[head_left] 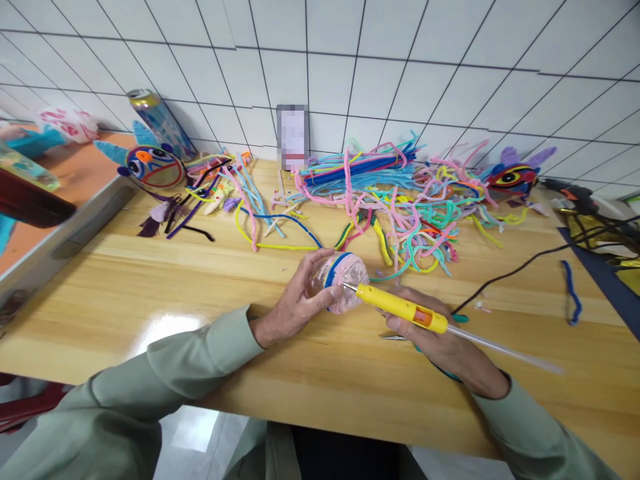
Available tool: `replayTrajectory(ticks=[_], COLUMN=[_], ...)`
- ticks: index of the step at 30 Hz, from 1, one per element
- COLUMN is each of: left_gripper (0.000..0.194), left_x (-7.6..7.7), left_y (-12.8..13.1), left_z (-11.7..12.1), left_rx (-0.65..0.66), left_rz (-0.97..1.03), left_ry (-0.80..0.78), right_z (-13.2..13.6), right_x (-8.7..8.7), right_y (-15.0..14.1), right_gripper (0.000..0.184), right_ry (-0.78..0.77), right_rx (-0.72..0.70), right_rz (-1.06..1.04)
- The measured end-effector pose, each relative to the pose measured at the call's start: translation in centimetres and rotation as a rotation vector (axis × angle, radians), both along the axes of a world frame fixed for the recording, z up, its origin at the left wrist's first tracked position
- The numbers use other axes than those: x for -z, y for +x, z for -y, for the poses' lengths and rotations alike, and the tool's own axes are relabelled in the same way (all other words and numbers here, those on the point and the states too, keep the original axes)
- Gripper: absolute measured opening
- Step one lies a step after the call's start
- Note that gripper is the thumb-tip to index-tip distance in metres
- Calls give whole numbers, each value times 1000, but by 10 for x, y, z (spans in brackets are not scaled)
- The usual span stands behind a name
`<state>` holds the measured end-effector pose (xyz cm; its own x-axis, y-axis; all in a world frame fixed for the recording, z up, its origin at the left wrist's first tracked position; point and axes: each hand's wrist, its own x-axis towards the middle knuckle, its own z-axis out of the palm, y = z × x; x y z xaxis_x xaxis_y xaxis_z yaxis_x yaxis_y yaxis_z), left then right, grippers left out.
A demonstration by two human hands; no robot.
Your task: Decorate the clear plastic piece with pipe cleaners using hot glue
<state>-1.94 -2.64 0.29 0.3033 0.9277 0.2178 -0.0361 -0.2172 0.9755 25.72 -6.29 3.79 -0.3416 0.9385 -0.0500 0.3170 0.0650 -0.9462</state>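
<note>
Over the middle of the desk my left hand (pixel 303 287) is closed round a small clear round container (pixel 354 275), tilted toward me, with pale pink material and a blue pipe cleaner band on it. In my right hand (pixel 435 333) lies a yellow hot glue gun (pixel 400 307), a clear glue stick (pixel 505 349) sticking out of its back. The metal nozzle points left and meets the container's face near my left thumb. Partly hidden beneath my right hand is a pointed metal tool (pixel 395 337) with teal handles.
A pile of coloured pipe cleaners (pixel 365 177) lies along the tiled wall, with yellow-green-handled pliers (pixel 381 240) in front. Decorated face pieces (pixel 155 167) stand at left and right. A phone (pixel 293 137) and a can (pixel 163 120) lean on the wall. A black cable (pixel 515 267) crosses the right side.
</note>
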Motion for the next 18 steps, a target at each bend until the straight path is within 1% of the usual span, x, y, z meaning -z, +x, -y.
replayTrajectory(ticks=[7, 12, 18], left_gripper=[60, 61, 61], left_x=[3, 4, 1], left_y=[-1, 0, 1], left_z=[0, 0, 0], left_rx=[-3, -14, -15], left_rz=[-1, 9, 27], left_ry=[-19, -22, -49], right_z=[-1, 0, 1], right_x=[-1, -1, -1], right_y=[-2, -4, -4], right_gripper=[22, 17, 23], right_ry=[24, 21, -6], right_rx=[3, 48, 52], right_rz=[3, 9, -1])
